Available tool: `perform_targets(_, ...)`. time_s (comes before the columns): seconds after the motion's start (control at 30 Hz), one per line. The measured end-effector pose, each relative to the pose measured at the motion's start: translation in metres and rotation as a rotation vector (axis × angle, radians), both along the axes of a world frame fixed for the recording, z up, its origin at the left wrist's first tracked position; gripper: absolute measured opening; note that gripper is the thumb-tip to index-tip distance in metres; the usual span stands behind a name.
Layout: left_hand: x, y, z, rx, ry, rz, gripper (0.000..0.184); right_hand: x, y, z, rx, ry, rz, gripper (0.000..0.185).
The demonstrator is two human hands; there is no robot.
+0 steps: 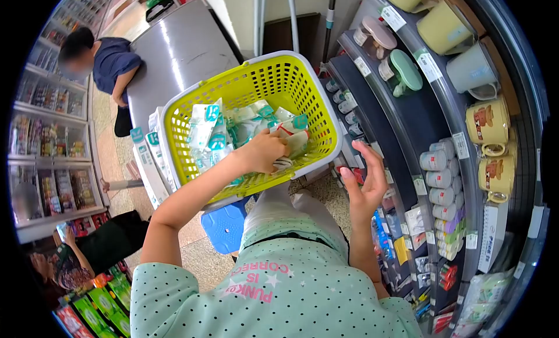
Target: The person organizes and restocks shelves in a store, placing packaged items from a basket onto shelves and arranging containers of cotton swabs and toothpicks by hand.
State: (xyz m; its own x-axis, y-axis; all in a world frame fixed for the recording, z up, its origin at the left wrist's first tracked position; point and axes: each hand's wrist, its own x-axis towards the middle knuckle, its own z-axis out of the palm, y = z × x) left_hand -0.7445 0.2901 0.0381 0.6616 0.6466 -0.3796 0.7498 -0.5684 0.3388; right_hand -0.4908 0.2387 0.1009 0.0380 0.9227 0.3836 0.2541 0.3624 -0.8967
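A yellow-green basket (265, 76) with a grey rim holds many small white and teal packets (204, 123). My left hand (265, 151) reaches into the basket near its front side. Its fingers are bent together over packets, and what they grip is too small to make out. To the right of the basket, my right hand (367, 180) is raised in the air. Its fingers are apart and nothing is in it.
Shelves with mugs (489, 121), jars and cups (439, 178) curve along the right. A metal table (192, 41) is behind the basket, with a person (113, 64) beside it. A blue stool (226, 227) stands below. Another person (73, 259) is at lower left.
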Motion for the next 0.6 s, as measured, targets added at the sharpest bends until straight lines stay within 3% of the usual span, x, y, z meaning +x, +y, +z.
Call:
perform_targets(0.3,0.001,0.017,-0.011,0.068,-0.118,-0.026,0.022,-0.007,-0.001,0.0,-0.032,-0.009,-0.083,0.044)
perform_targets(0.4,-0.009,0.03,0.014,0.026,-0.283,0.083,0.02,-0.013,-0.001,0.003,-0.038,0.0,-0.079,0.043)
perform_targets(0.6,-0.034,0.061,0.081,0.261,-0.452,0.381,0.027,-0.016,-0.004,0.006,-0.028,0.038,-0.109,0.041)
